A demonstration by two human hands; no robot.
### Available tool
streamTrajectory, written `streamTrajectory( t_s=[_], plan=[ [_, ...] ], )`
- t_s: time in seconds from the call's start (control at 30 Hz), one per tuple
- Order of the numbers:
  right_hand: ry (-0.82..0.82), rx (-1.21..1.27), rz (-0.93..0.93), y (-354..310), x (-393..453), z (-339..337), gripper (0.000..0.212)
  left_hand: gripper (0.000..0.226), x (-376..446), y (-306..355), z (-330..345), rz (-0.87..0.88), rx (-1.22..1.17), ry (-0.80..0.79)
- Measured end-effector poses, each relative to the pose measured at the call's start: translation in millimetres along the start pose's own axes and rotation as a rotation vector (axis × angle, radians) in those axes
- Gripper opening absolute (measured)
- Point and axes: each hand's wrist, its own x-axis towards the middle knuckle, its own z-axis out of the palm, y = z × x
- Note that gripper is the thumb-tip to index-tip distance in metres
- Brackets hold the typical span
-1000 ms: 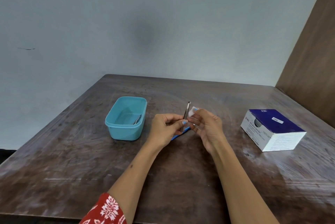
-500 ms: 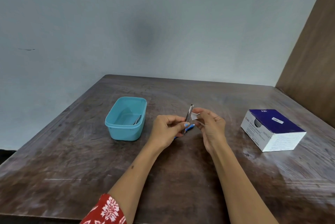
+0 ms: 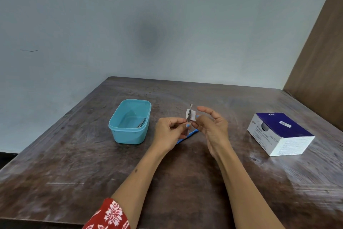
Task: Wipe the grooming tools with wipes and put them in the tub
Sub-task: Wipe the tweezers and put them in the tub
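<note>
Tweezers [image 3: 189, 117], one pair, pinched upright by left hand [image 3: 169, 132]; right hand [image 3: 211, 126] pinches one wipe [image 3: 193, 117] behind them.

A slim metal grooming tool, seemingly tweezers [image 3: 189, 117], stands nearly upright above the middle of the desk, its flat tip pointing to 12 o'clock. A small white wipe [image 3: 193, 117] sits right behind its upper shaft, touching it and showing on both sides. At 9 o'clock from the tweezers, well apart, a light blue rectangular tub [image 3: 118, 132] rests open on the desk; inside, against its right wall, lies a dark metal tool [image 3: 141, 123], tilted. Just at 6 o'clock from the tweezers a thin blue tool [image 3: 186, 137] lies flat on the desk, slanting from lower left to upper right, partly hidden.
</note>
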Motion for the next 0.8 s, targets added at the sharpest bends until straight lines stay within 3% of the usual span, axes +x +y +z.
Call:
streamTrajectory(
  t_s=[0.37, 0.63, 0.8],
  plan=[
    [-0.11, -0.067, 0.038, 0.3, -0.8, -2.1, 0.025, 0.018, -0.2, 4.3, -3.0, 0.009, 0.013, -0.038],
    [0.051, 0.025, 0.036, -1.7, 3.6, -6.1, 0.032, 0.021, -4.5, 5.2, 3.2, -0.085, -0.04, -0.162],
    [0.011, -0.049, 0.047, -1.3, 1.3, -4.2, 0.032, 0.018, -4.0, 4.8, 3.2, -0.06, -0.042, -0.105]
  ],
)
